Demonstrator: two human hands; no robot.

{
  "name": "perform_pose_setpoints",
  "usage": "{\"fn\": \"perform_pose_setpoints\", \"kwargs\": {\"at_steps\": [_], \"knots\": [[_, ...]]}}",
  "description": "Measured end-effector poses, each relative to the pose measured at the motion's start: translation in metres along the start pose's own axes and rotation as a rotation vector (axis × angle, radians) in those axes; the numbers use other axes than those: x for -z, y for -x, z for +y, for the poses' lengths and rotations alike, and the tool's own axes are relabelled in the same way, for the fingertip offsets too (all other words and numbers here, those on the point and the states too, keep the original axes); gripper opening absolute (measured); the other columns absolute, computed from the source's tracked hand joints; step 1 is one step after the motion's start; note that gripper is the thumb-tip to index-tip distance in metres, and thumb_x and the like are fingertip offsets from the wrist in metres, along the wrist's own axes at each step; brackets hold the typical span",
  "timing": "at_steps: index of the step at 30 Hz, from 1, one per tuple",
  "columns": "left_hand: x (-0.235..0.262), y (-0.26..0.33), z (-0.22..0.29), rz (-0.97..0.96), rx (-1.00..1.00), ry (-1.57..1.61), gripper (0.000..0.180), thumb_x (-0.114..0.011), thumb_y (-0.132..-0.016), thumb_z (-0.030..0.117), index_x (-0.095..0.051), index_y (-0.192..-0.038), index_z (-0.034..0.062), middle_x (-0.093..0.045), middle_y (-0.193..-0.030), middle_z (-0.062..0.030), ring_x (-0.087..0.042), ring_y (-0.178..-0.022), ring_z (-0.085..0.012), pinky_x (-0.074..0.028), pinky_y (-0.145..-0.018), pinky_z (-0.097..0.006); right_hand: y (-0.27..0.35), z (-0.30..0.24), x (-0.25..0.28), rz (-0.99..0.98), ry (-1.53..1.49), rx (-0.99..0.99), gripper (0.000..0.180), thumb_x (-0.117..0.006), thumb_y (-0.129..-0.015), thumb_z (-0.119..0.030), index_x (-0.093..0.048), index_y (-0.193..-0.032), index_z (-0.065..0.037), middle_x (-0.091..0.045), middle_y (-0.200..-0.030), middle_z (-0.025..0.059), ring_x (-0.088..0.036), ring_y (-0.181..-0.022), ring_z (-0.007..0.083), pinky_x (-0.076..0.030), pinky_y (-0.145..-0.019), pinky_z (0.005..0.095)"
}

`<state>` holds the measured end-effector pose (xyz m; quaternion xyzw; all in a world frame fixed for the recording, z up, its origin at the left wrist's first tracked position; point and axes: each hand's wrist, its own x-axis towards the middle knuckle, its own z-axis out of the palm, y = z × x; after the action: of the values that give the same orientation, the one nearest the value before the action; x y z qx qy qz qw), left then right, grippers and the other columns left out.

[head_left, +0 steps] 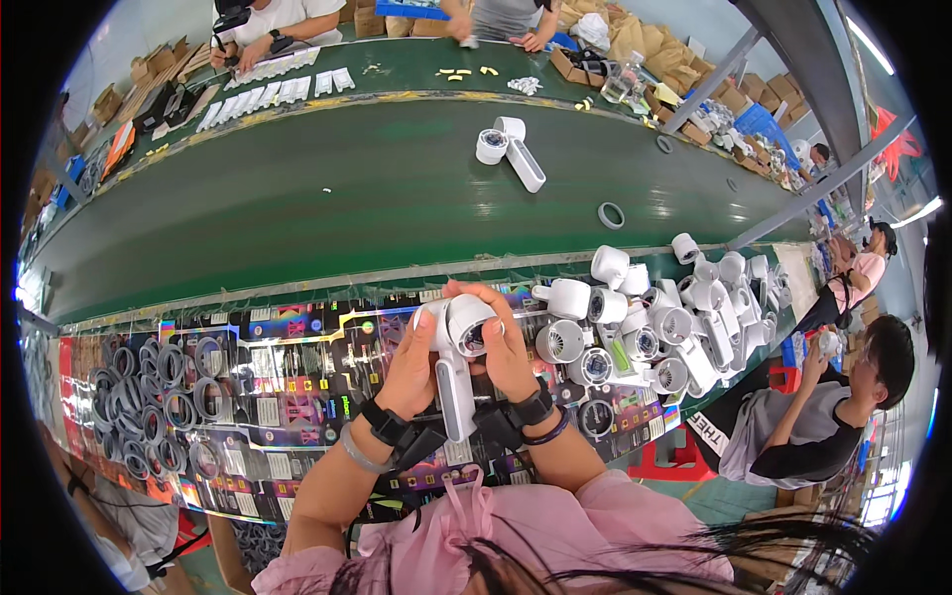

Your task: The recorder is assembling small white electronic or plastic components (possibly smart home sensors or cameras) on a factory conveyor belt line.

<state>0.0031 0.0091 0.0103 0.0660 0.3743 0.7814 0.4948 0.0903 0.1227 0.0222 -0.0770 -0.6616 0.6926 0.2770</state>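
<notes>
In front of my chest I hold a white handheld fan point(455, 399) with two round housings at the top and a slim handle hanging down. My left hand point(409, 369) is wrapped round the left housing. My right hand point(509, 361) grips the right housing, whose dark round opening faces up beside the thumb. To the right of my hands lies a heap of similar white fan parts point(670, 325), some with vented round ends. A grey ring point(596, 418) rests just right of my right wrist. Many more grey rings point(171, 365) are piled at the left.
Colourful printed sheets point(297, 382) cover my worktable. Beyond it runs a green conveyor belt point(268, 188), carrying another white fan point(514, 157) and a loose grey ring point(611, 215). Co-workers sit across the belt and at the right. A metal post point(793, 203) rises at the right.
</notes>
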Motion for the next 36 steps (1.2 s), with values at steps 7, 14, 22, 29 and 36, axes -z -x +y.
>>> {"fn": "perform_pose_setpoints", "kwargs": {"at_steps": [7,14,22,29,36], "knots": [[-0.001,0.004,0.003,-0.130,0.183,0.016,0.062,-0.037,-0.096,0.061,-0.051,-0.123,0.0077,-0.064,-0.086,-0.0097,-0.067,-0.072,-0.0204,-0.062,-0.064,-0.045,-0.008,-0.010,0.010,0.061,0.071,0.118,0.042,-0.039,-0.102,-0.029,-0.062,-0.117,0.002,-0.050,-0.139,0.0191,-0.041,-0.134,0.0313,-0.027,-0.112,0.0397],[-0.007,0.004,0.002,-0.076,0.264,-0.032,0.066,-0.031,-0.092,0.070,-0.056,-0.111,0.0110,-0.063,-0.073,-0.0075,-0.065,-0.058,-0.0198,-0.060,-0.053,-0.037,-0.008,-0.005,0.016,-0.098,-0.150,-0.009,0.039,-0.041,-0.102,-0.030,-0.064,-0.115,0.000,-0.051,-0.137,0.0199,-0.036,-0.138,0.0296,-0.025,-0.113,0.0414],[-0.011,0.009,0.003,-0.035,0.250,-0.151,0.069,-0.029,-0.091,0.072,-0.057,-0.107,0.0113,-0.061,-0.070,-0.0066,-0.063,-0.053,-0.0196,-0.059,-0.050,-0.034,-0.005,-0.008,0.017,-0.073,-0.282,-0.116,0.043,-0.044,-0.100,-0.031,-0.064,-0.116,0.003,-0.041,-0.145,0.0229,-0.043,-0.133,0.0287,-0.035,-0.107,0.0375],[-0.017,0.013,-0.005,0.100,0.172,-0.223,0.065,-0.030,-0.093,0.070,-0.059,-0.097,0.0124,-0.059,-0.065,-0.0033,-0.060,-0.048,-0.0177,-0.052,-0.043,-0.028,-0.005,0.002,0.015,-0.055,-0.255,-0.029,0.043,-0.042,-0.102,-0.032,-0.063,-0.119,0.000,-0.031,-0.153,0.0149,-0.031,-0.141,0.0287,-0.024,-0.114,0.0413],[-0.022,0.016,-0.011,0.213,-0.058,-0.358,0.056,-0.036,-0.096,0.061,-0.055,-0.100,0.0090,-0.056,-0.062,-0.0042,-0.055,-0.043,-0.0160,-0.049,-0.039,-0.028,-0.007,0.018,0.009,-0.022,-0.555,-0.043,0.039,-0.048,-0.098,-0.032,-0.067,-0.112,0.000,-0.035,-0.151,0.0210,-0.031,-0.141,0.0300,-0.022,-0.114,0.0399]]}}
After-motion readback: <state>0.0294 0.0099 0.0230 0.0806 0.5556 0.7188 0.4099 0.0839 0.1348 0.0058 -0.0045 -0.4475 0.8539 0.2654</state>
